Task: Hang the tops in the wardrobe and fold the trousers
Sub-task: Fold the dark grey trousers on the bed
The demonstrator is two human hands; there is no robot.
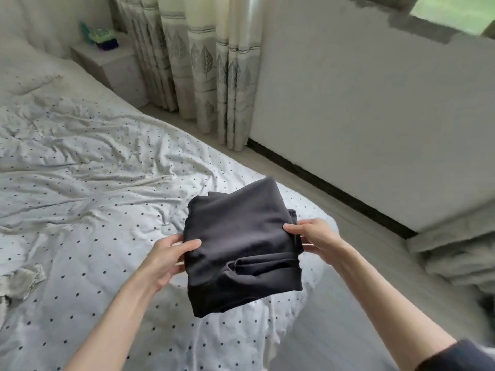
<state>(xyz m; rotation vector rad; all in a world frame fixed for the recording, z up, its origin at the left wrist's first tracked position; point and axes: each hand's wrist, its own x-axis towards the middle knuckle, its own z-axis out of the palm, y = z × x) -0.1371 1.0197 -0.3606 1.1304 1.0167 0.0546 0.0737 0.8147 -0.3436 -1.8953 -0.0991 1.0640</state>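
Both hands hold the folded dark trousers [242, 245] in the air above the corner of the spotted bed [88, 167]. The left hand [166, 259] pinches the left edge, thumb on top; the right hand [313, 236] pinches the right edge. The fingers underneath are hidden by cloth.

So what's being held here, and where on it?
A folded dark garment, held above the bed: left hand grips its left edge, right hand its right edge.
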